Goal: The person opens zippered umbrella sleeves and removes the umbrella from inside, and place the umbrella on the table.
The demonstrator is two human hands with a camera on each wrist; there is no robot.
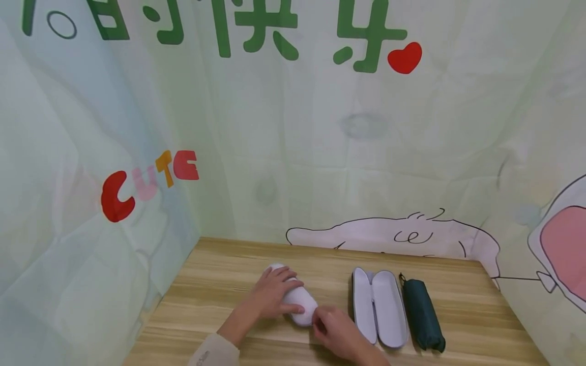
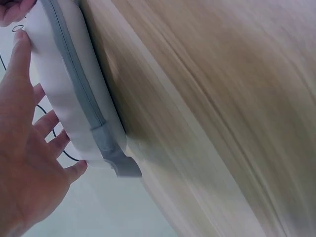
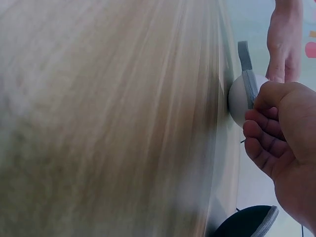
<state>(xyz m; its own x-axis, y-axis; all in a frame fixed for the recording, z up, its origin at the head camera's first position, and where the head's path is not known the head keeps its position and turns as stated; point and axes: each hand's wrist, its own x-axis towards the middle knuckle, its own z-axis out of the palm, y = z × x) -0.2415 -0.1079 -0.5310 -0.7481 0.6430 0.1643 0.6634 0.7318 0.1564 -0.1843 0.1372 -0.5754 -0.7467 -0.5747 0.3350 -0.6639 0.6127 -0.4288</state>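
A white zippered case (image 1: 302, 300) with a grey zipper band (image 2: 74, 64) rests on the wooden table. My left hand (image 1: 274, 292) grips it from above, fingers across its top and thumb near its closer end. A grey fabric tab (image 2: 121, 160) sticks out at one end of the band. At the end nearest me, my right hand (image 1: 336, 330) has thumb and forefinger pinched at the zipper band (image 3: 250, 89); the zipper pull itself is hidden by the fingers. The remaining right fingers (image 3: 264, 140) are loosely curled.
Right of my right hand lies an unfolded glasses case (image 1: 389, 310) with a pale lining, its dark outer shell (image 3: 244, 222) showing in the right wrist view. Beside it is a dark green folded umbrella (image 1: 423, 315). A printed cloth (image 1: 320, 152) hangs behind the table (image 1: 229, 259).
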